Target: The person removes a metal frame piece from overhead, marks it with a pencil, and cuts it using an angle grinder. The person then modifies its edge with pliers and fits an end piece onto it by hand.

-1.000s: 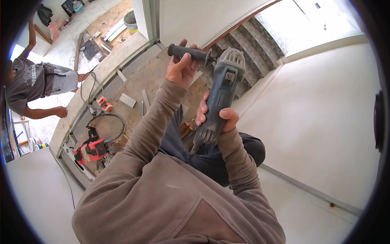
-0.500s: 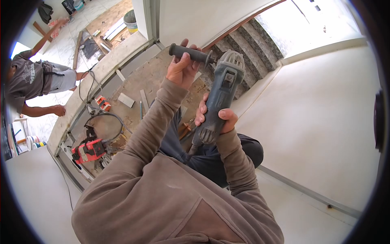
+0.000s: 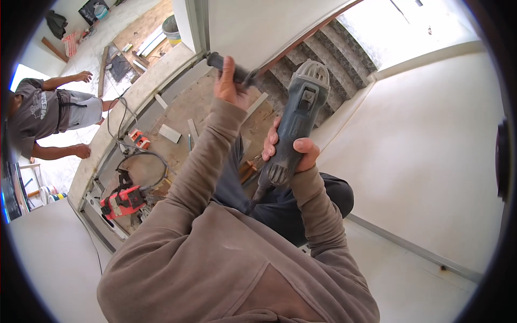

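My right hand [image 3: 308,155] is wrapped round the body of a dark grey angle grinder [image 3: 295,121]. The grinder stands nearly upright in front of me, its slotted, paler head at the top and its cord end down by my lap. Up and to the left of that head, my left hand [image 3: 231,89] is closed on a black side handle [image 3: 216,61]. A gap separates the handle from the grinder. The handle's flanged end is smeared by motion, and part of its grip is hidden by my fingers.
A red power tool [image 3: 123,202] and an orange-red device [image 3: 139,139] lie on the floor at left, among cables and wood offcuts [image 3: 169,133]. Stone-patterned stairs [image 3: 323,64] descend beyond the grinder. A co-worker [image 3: 48,110] is across the ledge at left; a bucket [image 3: 171,29] stands behind.
My left hand has drawn the side handle left, away from the grinder's head, and turned. The grinder has barely moved. The co-worker's outstretched arm has come down.
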A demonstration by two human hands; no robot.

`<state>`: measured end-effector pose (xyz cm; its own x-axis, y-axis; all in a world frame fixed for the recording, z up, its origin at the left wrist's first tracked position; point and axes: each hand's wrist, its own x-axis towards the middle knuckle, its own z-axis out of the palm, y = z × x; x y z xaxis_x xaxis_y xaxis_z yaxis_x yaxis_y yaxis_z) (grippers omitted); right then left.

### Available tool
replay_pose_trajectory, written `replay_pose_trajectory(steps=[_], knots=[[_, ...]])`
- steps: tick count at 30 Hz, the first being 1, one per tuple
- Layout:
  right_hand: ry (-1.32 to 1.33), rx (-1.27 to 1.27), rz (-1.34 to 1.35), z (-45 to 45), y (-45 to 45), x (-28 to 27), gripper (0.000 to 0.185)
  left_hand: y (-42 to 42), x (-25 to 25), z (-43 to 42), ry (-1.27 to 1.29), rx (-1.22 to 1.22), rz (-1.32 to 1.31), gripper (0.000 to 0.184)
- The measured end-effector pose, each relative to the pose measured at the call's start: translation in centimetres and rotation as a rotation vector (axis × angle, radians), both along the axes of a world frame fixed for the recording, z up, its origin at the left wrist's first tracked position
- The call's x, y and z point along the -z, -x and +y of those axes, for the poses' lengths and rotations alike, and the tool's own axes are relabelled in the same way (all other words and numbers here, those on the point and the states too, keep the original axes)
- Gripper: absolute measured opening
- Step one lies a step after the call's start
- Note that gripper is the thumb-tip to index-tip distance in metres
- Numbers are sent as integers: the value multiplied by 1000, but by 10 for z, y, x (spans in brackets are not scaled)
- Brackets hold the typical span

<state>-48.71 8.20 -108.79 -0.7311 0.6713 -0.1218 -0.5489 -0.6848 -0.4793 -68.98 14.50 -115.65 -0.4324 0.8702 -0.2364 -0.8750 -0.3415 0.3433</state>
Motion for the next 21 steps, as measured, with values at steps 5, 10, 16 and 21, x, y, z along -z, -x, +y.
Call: replay_pose_trajectory(steps=[5, 10, 16, 21], knots=[[-136, 157, -483, 9, 0, -20, 42, 21, -56, -7, -28, 98, 153, 41], [-222, 335, -839, 15, 8, -4, 32, 23, -95, 1, -159, 285, 378, 36], [-377, 312, -984, 21, 10, 36, 34, -7, -113, 30, -339, 234, 807, 46], [-352, 211, -1141, 25, 9, 41, 33, -18, -104, 48, -312, 332, 1056, 45]])
